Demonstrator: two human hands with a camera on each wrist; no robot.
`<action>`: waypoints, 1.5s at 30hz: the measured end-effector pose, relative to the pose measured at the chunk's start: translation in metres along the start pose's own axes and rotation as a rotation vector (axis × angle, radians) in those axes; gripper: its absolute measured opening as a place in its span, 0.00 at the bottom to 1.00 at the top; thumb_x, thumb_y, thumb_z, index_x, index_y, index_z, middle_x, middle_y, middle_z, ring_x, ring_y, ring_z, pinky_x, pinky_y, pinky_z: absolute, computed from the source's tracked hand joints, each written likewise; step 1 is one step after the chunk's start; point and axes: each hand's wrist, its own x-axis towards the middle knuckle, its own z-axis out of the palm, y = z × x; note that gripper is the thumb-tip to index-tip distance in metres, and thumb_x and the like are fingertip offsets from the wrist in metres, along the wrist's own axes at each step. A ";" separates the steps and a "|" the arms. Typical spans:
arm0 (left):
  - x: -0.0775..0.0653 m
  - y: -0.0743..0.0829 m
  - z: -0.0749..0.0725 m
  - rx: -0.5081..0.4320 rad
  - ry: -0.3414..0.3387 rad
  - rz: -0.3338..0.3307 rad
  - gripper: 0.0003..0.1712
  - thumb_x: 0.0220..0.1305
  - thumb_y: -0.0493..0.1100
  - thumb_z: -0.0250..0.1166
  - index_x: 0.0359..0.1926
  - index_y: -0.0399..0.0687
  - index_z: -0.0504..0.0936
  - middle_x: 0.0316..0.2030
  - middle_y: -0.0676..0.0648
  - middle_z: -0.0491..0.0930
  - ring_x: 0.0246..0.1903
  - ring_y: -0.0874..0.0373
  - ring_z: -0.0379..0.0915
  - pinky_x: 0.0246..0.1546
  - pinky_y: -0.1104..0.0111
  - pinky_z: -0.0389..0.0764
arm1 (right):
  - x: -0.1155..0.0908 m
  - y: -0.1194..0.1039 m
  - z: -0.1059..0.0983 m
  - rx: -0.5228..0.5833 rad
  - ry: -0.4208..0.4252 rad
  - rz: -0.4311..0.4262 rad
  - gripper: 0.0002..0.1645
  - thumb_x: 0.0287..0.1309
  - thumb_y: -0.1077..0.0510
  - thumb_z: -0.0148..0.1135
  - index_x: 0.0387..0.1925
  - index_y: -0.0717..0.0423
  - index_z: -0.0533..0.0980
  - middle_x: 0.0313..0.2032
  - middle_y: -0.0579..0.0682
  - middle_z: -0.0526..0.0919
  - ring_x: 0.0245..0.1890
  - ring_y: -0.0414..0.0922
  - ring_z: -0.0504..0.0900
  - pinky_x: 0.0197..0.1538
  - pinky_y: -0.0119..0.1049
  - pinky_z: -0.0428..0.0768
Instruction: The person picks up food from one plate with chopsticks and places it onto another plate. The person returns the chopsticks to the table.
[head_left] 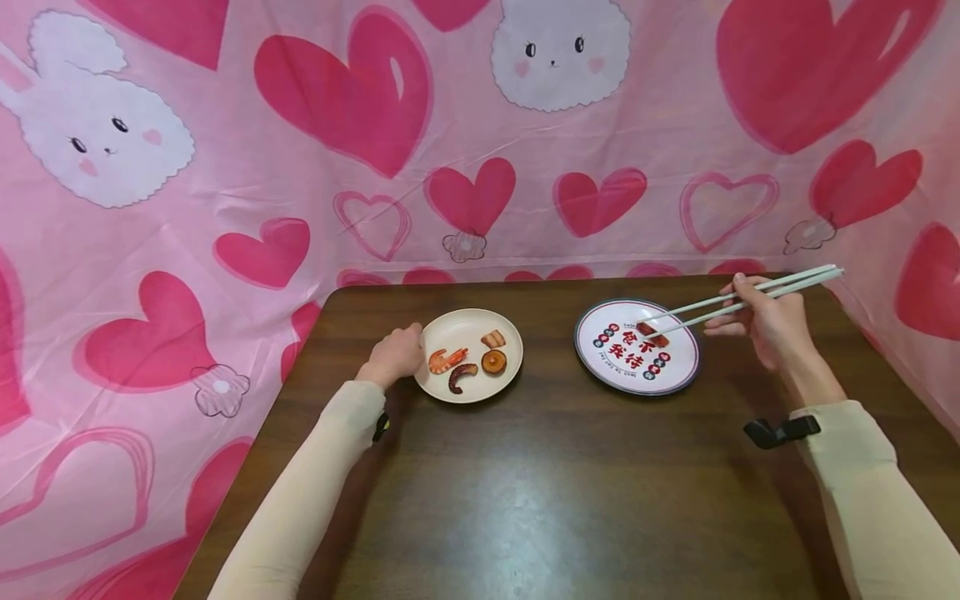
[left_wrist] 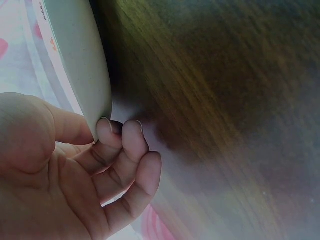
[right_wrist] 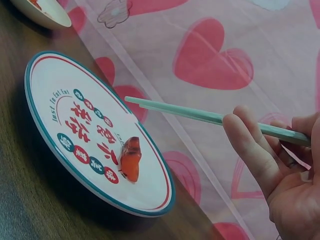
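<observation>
My left hand [head_left: 393,358] pinches the left rim of a cream plate [head_left: 452,327], thumb above and curled fingers below in the left wrist view. On that plate lie a shrimp [head_left: 447,360], a dark curved tentacle-like piece [head_left: 460,380], a round brown mushroom [head_left: 494,362] and a small striped slice [head_left: 493,338]. With its fingers, my right hand [head_left: 776,325] holds a pair of pale green chopsticks [right_wrist: 175,110]. Their tips hover over a white plate [head_left: 611,313] with red lettering and a blue rim. A glossy reddish-brown food piece [right_wrist: 131,161] rests on it, below the tips.
Both plates stand apart on a dark brown wooden table [head_left: 510,475], toward its far edge. Behind and beside it hangs a pink cloth [head_left: 292,150] printed with hearts and rabbits. A black wrist camera [head_left: 780,431] sits at the right sleeve.
</observation>
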 end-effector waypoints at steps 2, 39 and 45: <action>0.000 -0.001 0.000 -0.007 -0.002 -0.001 0.20 0.71 0.38 0.59 0.60 0.37 0.73 0.49 0.36 0.80 0.42 0.42 0.77 0.48 0.46 0.79 | 0.000 0.000 0.000 0.002 0.013 -0.002 0.14 0.72 0.58 0.64 0.37 0.67 0.83 0.25 0.56 0.83 0.23 0.55 0.90 0.26 0.48 0.85; 0.002 -0.001 0.000 -0.015 -0.012 -0.003 0.25 0.63 0.37 0.67 0.60 0.39 0.74 0.47 0.37 0.80 0.42 0.42 0.76 0.49 0.46 0.80 | 0.000 0.018 -0.010 -0.044 0.024 -0.026 0.11 0.75 0.63 0.61 0.38 0.70 0.77 0.24 0.57 0.83 0.22 0.56 0.89 0.24 0.49 0.84; 0.002 -0.002 0.001 -0.018 -0.020 -0.015 0.30 0.57 0.36 0.71 0.61 0.39 0.73 0.48 0.37 0.80 0.43 0.42 0.76 0.50 0.45 0.79 | 0.001 0.019 -0.010 -0.054 0.034 -0.016 0.11 0.75 0.62 0.61 0.38 0.68 0.77 0.24 0.57 0.84 0.22 0.55 0.89 0.24 0.48 0.84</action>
